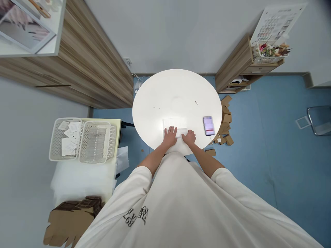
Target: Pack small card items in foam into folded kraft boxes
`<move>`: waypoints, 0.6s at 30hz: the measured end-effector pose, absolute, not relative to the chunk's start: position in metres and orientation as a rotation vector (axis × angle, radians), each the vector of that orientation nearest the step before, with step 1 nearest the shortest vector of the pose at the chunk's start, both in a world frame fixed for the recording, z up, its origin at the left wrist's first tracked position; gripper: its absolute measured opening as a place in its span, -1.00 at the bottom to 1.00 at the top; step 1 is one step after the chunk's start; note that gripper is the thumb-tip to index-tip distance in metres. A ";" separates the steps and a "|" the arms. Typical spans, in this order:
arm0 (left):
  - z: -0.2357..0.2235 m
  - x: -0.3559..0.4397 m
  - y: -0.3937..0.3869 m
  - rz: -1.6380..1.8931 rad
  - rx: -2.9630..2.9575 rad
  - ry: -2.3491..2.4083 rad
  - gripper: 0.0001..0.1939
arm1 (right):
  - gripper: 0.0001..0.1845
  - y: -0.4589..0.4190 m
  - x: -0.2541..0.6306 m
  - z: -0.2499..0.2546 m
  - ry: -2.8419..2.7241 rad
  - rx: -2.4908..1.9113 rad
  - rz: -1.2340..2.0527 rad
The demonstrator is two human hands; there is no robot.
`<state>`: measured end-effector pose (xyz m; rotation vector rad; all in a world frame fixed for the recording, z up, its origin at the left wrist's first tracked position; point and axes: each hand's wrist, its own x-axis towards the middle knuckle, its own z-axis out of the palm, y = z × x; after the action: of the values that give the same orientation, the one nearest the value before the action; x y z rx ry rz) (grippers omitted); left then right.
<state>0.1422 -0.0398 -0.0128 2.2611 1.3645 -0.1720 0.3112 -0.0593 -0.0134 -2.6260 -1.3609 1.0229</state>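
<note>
Both my hands rest at the near edge of a round white table (165,89). My left hand (170,135) lies flat with fingers spread on a white sheet or flat packet (174,123). My right hand (189,137) has its fingers curled down on the near right part of the same white material. What exactly the white item is, I cannot make out against the bright tabletop.
A phone (208,125) with a lit screen lies on the table's right side, a cable trailing off. Small cardboard boxes (224,124) lie on the blue floor to the right. Left stand two white baskets (82,139), white foam and flat cardboard (69,220).
</note>
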 end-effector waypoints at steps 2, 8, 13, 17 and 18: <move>-0.008 0.137 -0.047 -0.120 2.311 1.312 -0.30 | -0.46 -0.058 0.309 -0.013 -1.329 -2.645 0.994; -0.001 0.121 -0.066 -0.239 2.304 1.162 -0.30 | -0.49 -0.055 0.303 -0.019 -1.287 -2.697 0.905; -0.002 0.115 -0.062 -0.314 2.221 1.127 -0.25 | -0.54 -0.053 0.300 -0.025 -1.189 -2.726 0.939; -0.001 0.116 -0.055 -0.344 2.197 1.110 -0.28 | -0.55 -0.053 0.303 -0.027 -1.122 -2.643 1.072; 0.000 0.116 -0.054 -0.348 2.197 1.104 -0.28 | -0.54 -0.054 0.304 -0.027 -1.094 -2.610 1.116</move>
<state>0.1160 -0.0535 0.0001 2.1971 1.1044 -0.3483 0.3039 -0.0540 -0.0269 -2.6102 -1.0941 1.1164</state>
